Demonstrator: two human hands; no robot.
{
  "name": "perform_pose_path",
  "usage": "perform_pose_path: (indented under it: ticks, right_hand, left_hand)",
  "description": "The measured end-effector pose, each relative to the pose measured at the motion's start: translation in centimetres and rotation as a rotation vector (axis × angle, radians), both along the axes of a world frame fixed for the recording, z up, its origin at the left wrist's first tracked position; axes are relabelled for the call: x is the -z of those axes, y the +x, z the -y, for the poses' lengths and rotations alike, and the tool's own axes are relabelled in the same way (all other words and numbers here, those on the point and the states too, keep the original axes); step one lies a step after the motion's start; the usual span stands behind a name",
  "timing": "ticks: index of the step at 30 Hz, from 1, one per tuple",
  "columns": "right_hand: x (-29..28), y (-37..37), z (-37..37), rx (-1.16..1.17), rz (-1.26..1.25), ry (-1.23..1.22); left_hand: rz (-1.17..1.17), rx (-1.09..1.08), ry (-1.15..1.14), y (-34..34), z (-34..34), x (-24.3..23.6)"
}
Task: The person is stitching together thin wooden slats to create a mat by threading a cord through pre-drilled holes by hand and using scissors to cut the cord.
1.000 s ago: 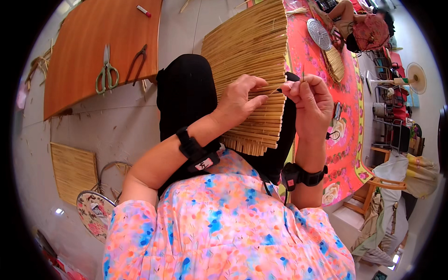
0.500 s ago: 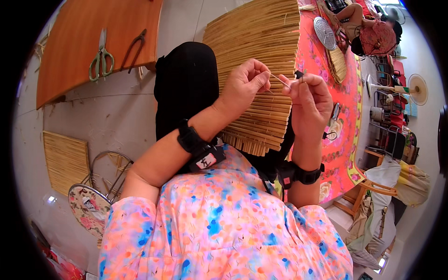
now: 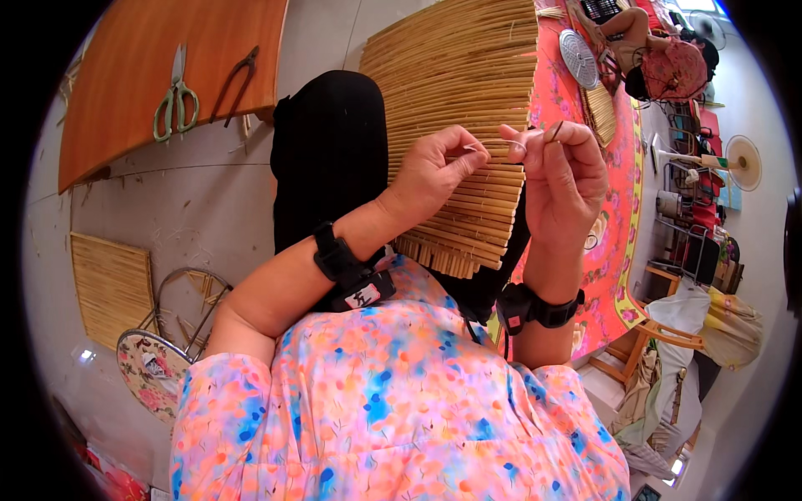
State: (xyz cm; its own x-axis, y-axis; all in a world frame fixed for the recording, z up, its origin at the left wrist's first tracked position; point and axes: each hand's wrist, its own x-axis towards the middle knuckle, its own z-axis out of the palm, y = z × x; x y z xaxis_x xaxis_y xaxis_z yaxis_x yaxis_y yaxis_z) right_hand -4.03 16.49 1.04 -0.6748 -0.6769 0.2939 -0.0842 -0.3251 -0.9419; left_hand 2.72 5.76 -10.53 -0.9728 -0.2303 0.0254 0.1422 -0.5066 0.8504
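A mat of thin bamboo-coloured sticks (image 3: 451, 67) lies across my black-trousered lap. My left hand (image 3: 434, 173) is closed over it, thumb and forefinger pinching a thin pale thread (image 3: 515, 143). To its right, my right hand (image 3: 563, 184) is raised at the mat's right edge, pinching a thin needle-like piece (image 3: 555, 134); the thread runs between both hands, and exactly where it ends is too small to make out.
A wooden table (image 3: 159, 33) at upper left holds scissors (image 3: 175, 108) and pliers (image 3: 235, 88). A loose mat (image 3: 109, 284) and stool (image 3: 150, 371) are at lower left. A flowered red cloth (image 3: 610, 250) lies right, with another person (image 3: 660, 67) beyond and a fan (image 3: 739, 163).
My left hand first reached from open fingers to a pinch on the thread, then moved slightly down. My right hand has turned slightly and shifted a little to the right.
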Motion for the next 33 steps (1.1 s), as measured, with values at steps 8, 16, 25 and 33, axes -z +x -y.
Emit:
perform_pose_path:
  ticks: [8,16,25,33]
  right_hand:
    - [0.6,-0.4,-1.3,0.150,0.079,-0.009]
    - [0.9,0.2,-3.1,0.280,0.030,0.236]
    - [-0.2,2.4,-1.3,0.190,-0.058,0.378]
    - [0.6,1.0,-2.7,0.201,-0.028,0.220]
  left_hand:
    - [0.286,-0.234,-0.369,1.6,0.7,-0.7]
    - [0.036,-0.301,-0.417,3.6,1.7,-1.4]
    - [-0.280,-0.158,-0.286,2.9,2.6,-6.2]
    - [0.063,-0.278,-0.448,1.1,4.5,-1.8]
